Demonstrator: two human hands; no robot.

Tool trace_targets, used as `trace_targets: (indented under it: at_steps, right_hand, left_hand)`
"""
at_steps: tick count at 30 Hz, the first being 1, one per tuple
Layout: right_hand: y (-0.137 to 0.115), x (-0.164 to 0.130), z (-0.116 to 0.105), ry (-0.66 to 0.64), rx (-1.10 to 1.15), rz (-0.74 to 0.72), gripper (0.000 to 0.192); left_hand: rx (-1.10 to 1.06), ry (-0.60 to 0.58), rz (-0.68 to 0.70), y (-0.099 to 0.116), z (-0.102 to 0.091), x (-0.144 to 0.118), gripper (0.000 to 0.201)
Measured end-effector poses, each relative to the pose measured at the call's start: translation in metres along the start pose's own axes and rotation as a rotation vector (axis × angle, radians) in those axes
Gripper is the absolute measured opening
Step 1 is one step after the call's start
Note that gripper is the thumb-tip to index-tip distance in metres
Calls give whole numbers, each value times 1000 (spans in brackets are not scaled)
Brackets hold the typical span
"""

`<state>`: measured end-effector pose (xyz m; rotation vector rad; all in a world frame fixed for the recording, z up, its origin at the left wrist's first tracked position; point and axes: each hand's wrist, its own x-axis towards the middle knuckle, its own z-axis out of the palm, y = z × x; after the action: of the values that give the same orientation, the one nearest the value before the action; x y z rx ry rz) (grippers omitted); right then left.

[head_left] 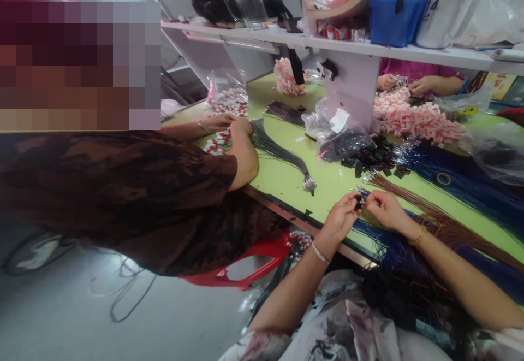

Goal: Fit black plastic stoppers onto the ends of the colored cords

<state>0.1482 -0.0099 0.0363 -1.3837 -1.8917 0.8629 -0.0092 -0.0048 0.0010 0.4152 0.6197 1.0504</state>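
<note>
Spanning everything beyond the fingers: green table (286, 178), its near edge running just under both wrists.

Shelf (368, 49): above and well beyond the fingers, carrying a blue bin (395, 19), bags and a clear jar.

Co-worker in a dark patterned top (123, 197): to the left of the fingers, well apart, both hands on a black wire bundle (282, 153) beside red-and-white pieces. A second co-worker's hands (405, 83) work far beyond the fingers, behind a pink-and-white heap (413, 120).

Blue wire bundles (458, 178): right of and beyond the fingers; more blue strands (380, 238) trail under the wrists and over the table edge.

Brown wire bundle (434, 216): passes just right of the right hand, its tips fanned just beyond the fingers.

Pile of black clips (376, 159): just beyond the fingers, loose on the table; many lie there, apparently unused. A clear bag (344, 140) near them holds more dark parts.

Left hand (341, 219): fingers pinched on one small black clip (359, 202), held just above the near table edge.

Right hand (387, 208): fingers pinched on a thin wire end, touching the same clip.

Progress, as judged: one clip being fitted to one wire; large bundles and the clip pile look unworked, so most remains. No finished pieces can be told apart.
</note>
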Motion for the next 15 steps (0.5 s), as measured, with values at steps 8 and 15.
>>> trace_targets:
  at_steps: [8, 15]
  right_hand:
    - [2, -1, 2, 25, -63, 24, 16]
    - [3, -1, 3, 14, -64, 48, 16]
  left_hand:
    - [2, -5, -10, -3, -2, 0, 26]
    - [1, -8, -19, -2, -4, 0, 27]
